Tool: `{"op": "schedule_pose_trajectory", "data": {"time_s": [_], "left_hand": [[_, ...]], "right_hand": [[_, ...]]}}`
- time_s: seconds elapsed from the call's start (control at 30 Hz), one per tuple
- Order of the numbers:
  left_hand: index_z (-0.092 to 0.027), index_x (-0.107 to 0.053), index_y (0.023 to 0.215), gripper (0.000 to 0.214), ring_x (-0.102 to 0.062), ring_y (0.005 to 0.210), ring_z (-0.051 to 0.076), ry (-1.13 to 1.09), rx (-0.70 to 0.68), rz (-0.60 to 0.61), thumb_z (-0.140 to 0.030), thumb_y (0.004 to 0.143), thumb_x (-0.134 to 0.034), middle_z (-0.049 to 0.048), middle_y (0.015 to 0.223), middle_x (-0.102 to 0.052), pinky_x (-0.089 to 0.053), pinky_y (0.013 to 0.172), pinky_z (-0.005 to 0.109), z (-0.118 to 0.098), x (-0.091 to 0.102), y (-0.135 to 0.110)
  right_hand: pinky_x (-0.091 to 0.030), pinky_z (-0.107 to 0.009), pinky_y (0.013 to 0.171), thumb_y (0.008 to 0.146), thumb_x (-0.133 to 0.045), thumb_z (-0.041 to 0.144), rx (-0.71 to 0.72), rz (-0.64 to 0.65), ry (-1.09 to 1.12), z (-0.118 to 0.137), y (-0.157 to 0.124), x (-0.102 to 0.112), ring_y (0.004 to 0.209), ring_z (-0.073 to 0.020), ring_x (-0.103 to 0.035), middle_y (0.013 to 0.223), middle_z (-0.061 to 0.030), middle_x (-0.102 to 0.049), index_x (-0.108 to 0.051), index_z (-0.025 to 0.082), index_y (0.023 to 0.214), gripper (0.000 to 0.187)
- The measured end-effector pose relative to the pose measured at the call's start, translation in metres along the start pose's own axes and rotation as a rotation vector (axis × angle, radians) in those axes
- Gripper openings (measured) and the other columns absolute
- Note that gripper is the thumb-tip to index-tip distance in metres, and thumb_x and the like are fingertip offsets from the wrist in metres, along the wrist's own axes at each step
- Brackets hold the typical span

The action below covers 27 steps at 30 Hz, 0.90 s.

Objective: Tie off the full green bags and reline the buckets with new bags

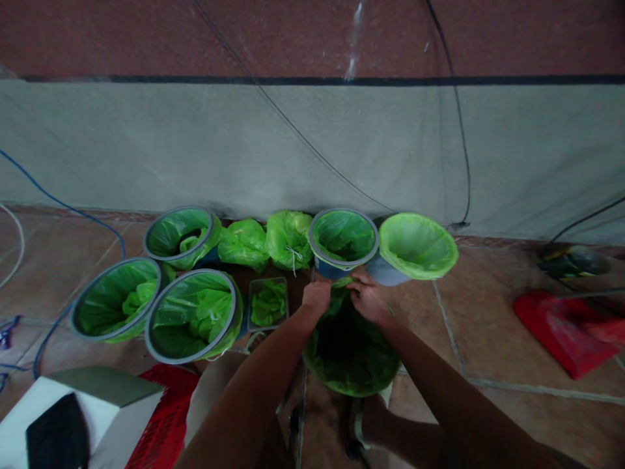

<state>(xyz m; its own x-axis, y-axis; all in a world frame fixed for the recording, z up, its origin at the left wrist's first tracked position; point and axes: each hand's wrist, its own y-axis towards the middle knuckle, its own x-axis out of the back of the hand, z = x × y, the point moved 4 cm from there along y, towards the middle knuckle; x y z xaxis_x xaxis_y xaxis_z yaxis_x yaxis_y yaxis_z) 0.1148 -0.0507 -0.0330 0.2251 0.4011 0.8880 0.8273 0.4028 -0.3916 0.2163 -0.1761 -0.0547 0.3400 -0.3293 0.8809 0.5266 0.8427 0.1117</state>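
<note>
Together, left hand (317, 296), right hand (369, 299), pinching green liner (352, 381)

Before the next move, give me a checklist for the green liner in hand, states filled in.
1. Left hand on the green liner: ok, gripping its far rim.
2. Right hand on the same rim: ok.
3. Liner's mouth spread: ok, wide open.
4. Mouth ringed like the neighbouring grey-ringed bin: not ok, no ring visible.
5. Bottom inside the liner: cannot tell, too dark.
</note>
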Motion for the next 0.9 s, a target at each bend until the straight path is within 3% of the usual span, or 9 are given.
{"op": "schedule_pose_trajectory", "data": {"time_s": [0.13, 0.27, 0.37, 0.5, 0.67, 0.8, 0.9], "left_hand": [[-0.014, -0.068, 0.113, 0.033, -0.068, 0.107, 0.024, 0.006, 0.013, -0.005, -0.016, 0.095, -0.04, 0.0154, 0.106, -0.073, -0.053, 0.094, 0.035, 0.0, 0.001, -0.001], [-0.016, -0.066, 0.116, 0.035, -0.069, 0.106, 0.024, 0.01, 0.039, -0.007, -0.017, 0.097, -0.037, 0.0143, 0.108, -0.073, -0.054, 0.091, 0.036, -0.001, 0.001, -0.002], [-0.018, -0.065, 0.117, 0.03, -0.068, 0.107, 0.025, -0.017, 0.074, 0.003, -0.024, 0.095, -0.046, 0.0127, 0.112, -0.072, -0.054, 0.092, 0.035, 0.001, 0.003, -0.004], [-0.016, -0.055, 0.13, 0.051, -0.066, 0.112, 0.025, -0.062, 0.099, -0.007, -0.028, 0.082, -0.066, 0.0126, 0.12, -0.068, -0.052, 0.095, 0.033, 0.007, 0.016, -0.006], [-0.012, -0.047, 0.139, 0.072, -0.06, 0.121, 0.025, -0.124, 0.115, 0.016, -0.032, 0.075, -0.074, 0.0147, 0.132, -0.062, -0.047, 0.102, 0.029, 0.02, 0.033, -0.007], [-0.015, -0.047, 0.139, 0.065, -0.06, 0.122, 0.023, -0.158, 0.076, -0.009, -0.033, 0.081, -0.069, 0.0123, 0.135, -0.061, -0.046, 0.102, 0.029, 0.02, 0.036, -0.004], [-0.018, -0.052, 0.134, 0.045, -0.061, 0.119, 0.021, -0.12, 0.042, -0.039, -0.029, 0.09, -0.057, 0.0104, 0.131, -0.064, -0.046, 0.102, 0.029, 0.016, 0.032, -0.004]], "right_hand": [[-0.039, -0.04, 0.11, 0.083, -0.055, 0.015, -0.008, -0.026, 0.029, 0.014, 0.015, 0.006, 0.123, -0.0249, -0.054, 0.13, -0.0117, -0.063, -0.072, 0.017, 0.107, 0.029], [-0.044, -0.037, 0.104, 0.087, -0.05, 0.011, 0.041, 0.221, 0.018, 0.025, 0.033, -0.007, 0.114, -0.0228, -0.06, 0.118, -0.0102, -0.069, -0.069, 0.019, 0.114, 0.034], [-0.046, -0.03, 0.097, 0.087, -0.045, 0.006, 0.022, 0.291, 0.019, 0.02, 0.037, -0.011, 0.109, -0.0203, -0.063, 0.115, -0.0093, -0.07, -0.071, 0.02, 0.107, 0.036], [-0.049, -0.028, 0.089, 0.088, -0.046, 0.01, -0.133, 0.218, -0.004, -0.001, 0.026, -0.002, 0.1, -0.0205, -0.066, 0.106, -0.0093, -0.072, -0.072, 0.021, 0.106, 0.033], [-0.05, -0.033, 0.083, 0.094, -0.042, 0.02, -0.48, 0.026, -0.06, -0.028, -0.017, 0.007, 0.094, -0.0248, -0.068, 0.109, -0.0149, -0.07, -0.068, 0.017, 0.12, 0.036], [-0.051, -0.035, 0.078, 0.094, -0.043, 0.025, -0.616, -0.045, -0.079, -0.031, -0.051, 0.005, 0.088, -0.026, -0.068, 0.106, -0.0156, -0.07, -0.065, 0.017, 0.122, 0.037], [-0.05, -0.039, 0.087, 0.089, -0.052, 0.031, -0.608, -0.107, -0.091, -0.025, -0.059, 0.01, 0.102, -0.0294, -0.065, 0.114, -0.0158, -0.067, -0.061, 0.019, 0.128, 0.041]]}}
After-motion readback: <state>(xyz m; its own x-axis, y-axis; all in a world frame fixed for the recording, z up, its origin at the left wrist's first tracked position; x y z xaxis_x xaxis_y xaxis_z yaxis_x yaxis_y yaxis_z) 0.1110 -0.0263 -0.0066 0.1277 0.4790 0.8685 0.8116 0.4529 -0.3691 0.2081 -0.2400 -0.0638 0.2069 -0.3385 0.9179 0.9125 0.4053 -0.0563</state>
